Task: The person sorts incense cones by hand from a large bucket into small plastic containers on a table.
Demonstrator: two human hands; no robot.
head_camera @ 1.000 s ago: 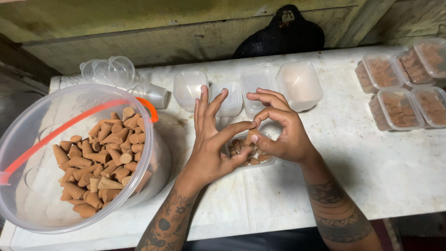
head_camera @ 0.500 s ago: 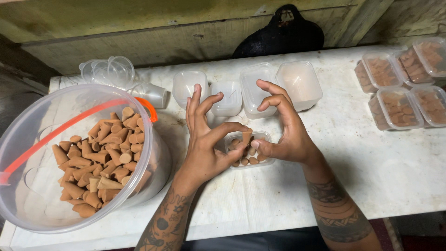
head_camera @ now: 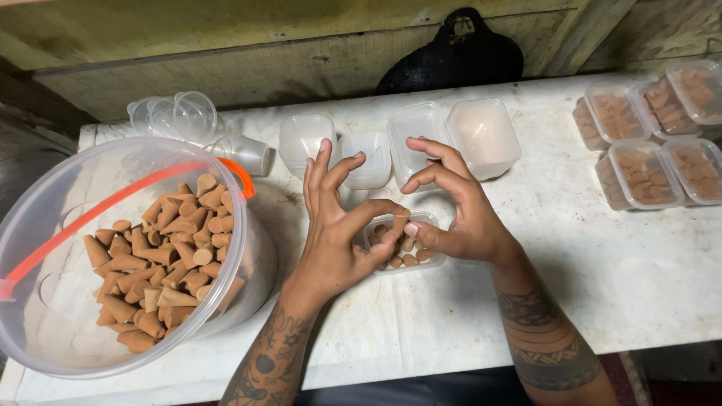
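A small clear plastic box (head_camera: 423, 259) partly filled with brown cones sits on the white table (head_camera: 602, 263) between my hands. My left hand (head_camera: 335, 237) curls over its left side, index finger and thumb pinched at an upright brown cone (head_camera: 401, 219) above the box. My right hand (head_camera: 462, 218) arches over the right side, its thumb pressed against the same cone and its other fingers raised. A large clear bucket (head_camera: 45, 225) with an orange handle stands at the left, holding a heap of loose cones (head_camera: 165, 256).
Several empty clear boxes (head_camera: 485, 135) line the table behind my hands. Loose clear lids (head_camera: 177, 114) lie at the back left. Lidded boxes filled with cones (head_camera: 639, 173) are grouped at the far right. A black bag (head_camera: 459, 56) leans on the wooden wall.
My fingers have come down from a raised pinch toward the small box, and the cone now stands upright just above it. The bucket and other boxes have not moved.
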